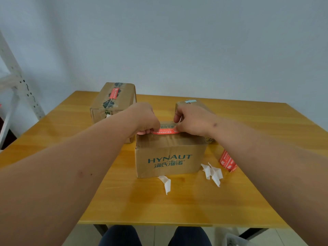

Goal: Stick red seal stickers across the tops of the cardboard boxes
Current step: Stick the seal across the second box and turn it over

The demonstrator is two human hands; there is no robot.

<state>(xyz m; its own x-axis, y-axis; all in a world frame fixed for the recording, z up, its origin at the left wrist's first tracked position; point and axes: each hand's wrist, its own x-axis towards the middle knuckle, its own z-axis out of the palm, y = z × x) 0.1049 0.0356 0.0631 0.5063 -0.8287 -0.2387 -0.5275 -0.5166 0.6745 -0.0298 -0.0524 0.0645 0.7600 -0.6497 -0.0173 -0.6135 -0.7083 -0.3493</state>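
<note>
A plain pale wall (177, 41) rises behind the yellow wooden desk (159, 201) — a white perforated metal rack (19, 82) leans at left, light tiled floor (276, 237) below.

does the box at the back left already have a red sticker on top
Yes, the back left box carries a red seal sticker lying along its taped top seam.

The near cardboard box (170, 157) carries on its front side the teal word "HYNAUT", and just under that a line of teal Chinese characters, 海氏海诺. The red sticker (166, 130) lying across the top of this box has rows of small white print, too small to read. Right of the box, a stack of red stickers (227, 161) shows white print, also unreadable. Behind and left, the far box (113, 100) bears a red sticker with illegible print.
</note>
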